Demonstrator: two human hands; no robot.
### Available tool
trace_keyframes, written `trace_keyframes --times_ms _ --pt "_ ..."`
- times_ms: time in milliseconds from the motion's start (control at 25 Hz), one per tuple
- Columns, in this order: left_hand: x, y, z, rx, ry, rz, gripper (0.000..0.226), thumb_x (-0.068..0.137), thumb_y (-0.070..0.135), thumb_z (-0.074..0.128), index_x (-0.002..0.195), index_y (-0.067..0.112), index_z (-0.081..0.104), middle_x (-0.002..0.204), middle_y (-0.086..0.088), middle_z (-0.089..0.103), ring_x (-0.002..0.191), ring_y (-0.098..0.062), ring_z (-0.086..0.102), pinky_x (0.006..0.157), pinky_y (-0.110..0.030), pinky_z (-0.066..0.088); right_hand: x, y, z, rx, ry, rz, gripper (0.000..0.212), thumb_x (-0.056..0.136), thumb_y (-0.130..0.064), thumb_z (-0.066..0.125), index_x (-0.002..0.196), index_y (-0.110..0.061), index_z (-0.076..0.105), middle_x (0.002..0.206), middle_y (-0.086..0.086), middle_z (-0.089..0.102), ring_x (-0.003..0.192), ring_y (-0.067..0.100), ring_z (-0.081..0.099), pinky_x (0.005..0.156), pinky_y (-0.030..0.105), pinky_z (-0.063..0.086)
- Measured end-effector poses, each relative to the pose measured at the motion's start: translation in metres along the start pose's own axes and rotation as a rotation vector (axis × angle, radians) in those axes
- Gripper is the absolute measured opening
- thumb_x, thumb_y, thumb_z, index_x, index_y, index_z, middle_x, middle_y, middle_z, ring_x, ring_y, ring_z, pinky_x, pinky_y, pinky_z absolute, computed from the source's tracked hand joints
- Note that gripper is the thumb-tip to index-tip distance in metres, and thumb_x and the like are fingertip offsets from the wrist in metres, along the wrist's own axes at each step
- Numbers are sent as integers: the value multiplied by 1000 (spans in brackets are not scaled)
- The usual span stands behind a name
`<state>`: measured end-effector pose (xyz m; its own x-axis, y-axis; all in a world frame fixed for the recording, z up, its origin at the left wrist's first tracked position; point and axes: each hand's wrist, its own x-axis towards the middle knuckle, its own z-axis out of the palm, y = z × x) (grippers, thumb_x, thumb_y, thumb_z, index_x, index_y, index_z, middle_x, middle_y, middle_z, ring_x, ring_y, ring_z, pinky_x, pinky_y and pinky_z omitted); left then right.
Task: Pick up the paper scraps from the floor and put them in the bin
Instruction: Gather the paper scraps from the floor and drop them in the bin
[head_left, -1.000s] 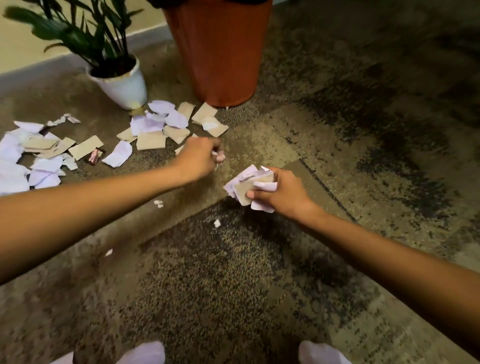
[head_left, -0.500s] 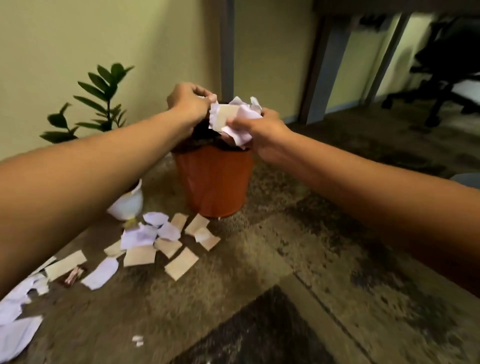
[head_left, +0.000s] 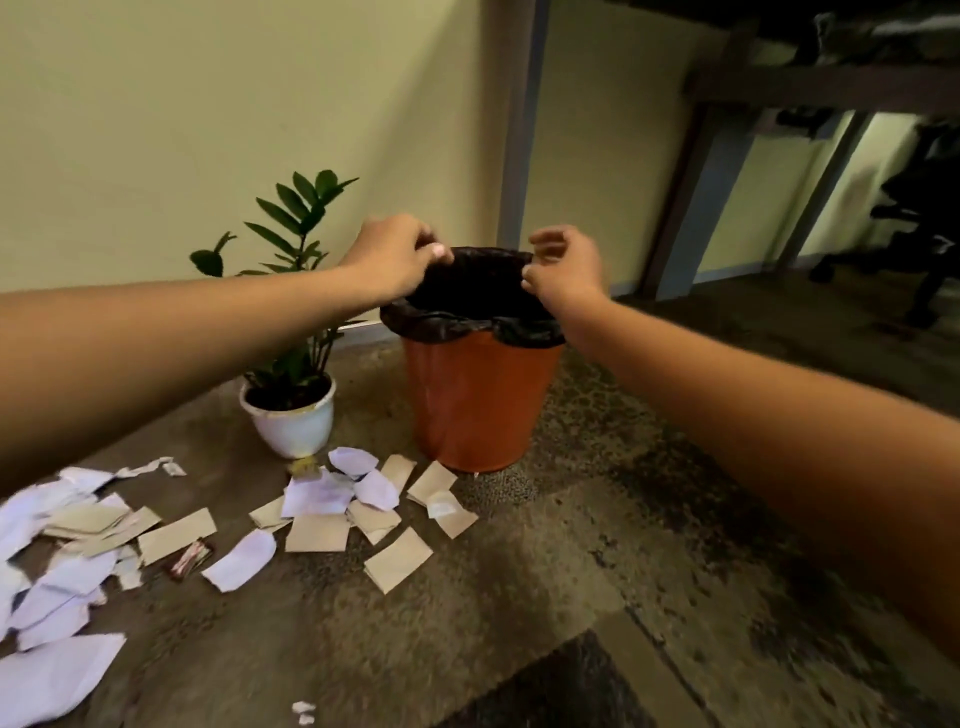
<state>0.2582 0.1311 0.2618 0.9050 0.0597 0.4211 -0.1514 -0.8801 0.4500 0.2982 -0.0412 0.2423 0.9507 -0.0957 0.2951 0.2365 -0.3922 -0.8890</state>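
Observation:
An orange bin (head_left: 478, 405) with a black liner stands on the carpet near the wall. Both hands hover over its mouth. My left hand (head_left: 395, 254) is at the left rim, fingers curled together, with no paper showing in them. My right hand (head_left: 566, 265) is at the right rim with fingers apart and empty. White and tan paper scraps (head_left: 317, 499) lie on the floor in front of the bin. A bigger pile of scraps (head_left: 62, 519) spreads to the far left. The inside of the bin is dark.
A white pot with a green plant (head_left: 288, 421) stands just left of the bin, close to the scraps. A small red wrapper (head_left: 189, 558) lies among them. Desk legs (head_left: 680, 208) and a dark office chair (head_left: 924, 208) are at the back right.
Both hands rose from the floor to the bin. The bundle of scraps held in my right hand is gone from it, and that hand has spread its fingers.

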Motion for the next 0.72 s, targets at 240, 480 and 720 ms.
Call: trace_keyframes --times_ms 240,480,720 --pt "-114 -76 -37 94 -152 24 11 88 28 61 90 27 72 78 14 64 71 2 54 59 -10 34 -108 62 7 -249 -147 -273 19 83 -7 67 89 -25 67 91 -9 68 82 3 63 77 16 50" --pt "-238 -138 -53 62 -253 -229 6 85 21 67 87 19 72 84 5 72 80 -8 64 74 -21 47 -190 77 25 -405 -539 -389 18 77 -4 73 86 -18 68 88 -1 68 77 13 65 75 28 55" --pt "-386 -182 -32 -5 -455 -537 5 78 17 74 82 16 72 83 3 68 76 -10 63 63 -8 41 -279 122 41 -390 -757 -313 23 73 -1 76 87 -18 70 88 0 69 78 19 69 71 25 51"
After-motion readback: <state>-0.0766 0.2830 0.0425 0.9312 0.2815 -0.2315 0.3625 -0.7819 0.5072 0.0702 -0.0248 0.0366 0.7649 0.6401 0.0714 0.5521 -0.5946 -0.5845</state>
